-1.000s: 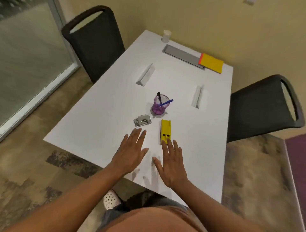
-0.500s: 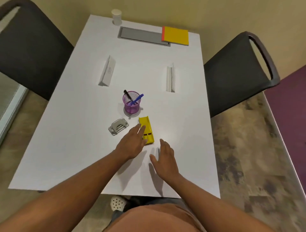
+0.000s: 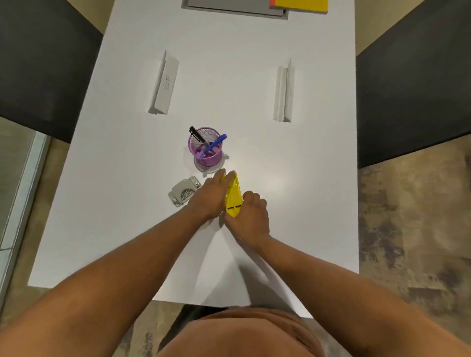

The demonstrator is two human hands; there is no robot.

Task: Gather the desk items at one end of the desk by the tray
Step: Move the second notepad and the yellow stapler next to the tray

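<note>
desk: white desk (image 3: 127,203), fills frame centre
top edge: grey tray (image 3: 229,6), yellow notebook (image 3: 300,3)
upper middle: two name tents (image 3: 165,84) (image 3: 284,93)
centre: purple pen cup (image 3: 206,150), hole punch (image 3: 182,191), yellow stapler (image 3: 233,197)

Yellow stapler (image 3: 234,195): lying flat on white counter (image 3: 305,178), long axis near-far, gripped at both sides by hands. Grey hole punch (image 3: 183,191): just left of it. Purple mesh pen cup (image 3: 205,150): upright, just beyond, black and blue pens inside. Grey tray (image 3: 234,6): far end, yellow notepad (image 3: 300,3) overlapping its right end. Two white name tents (image 3: 165,84): mid-counter, left and right.
</note>
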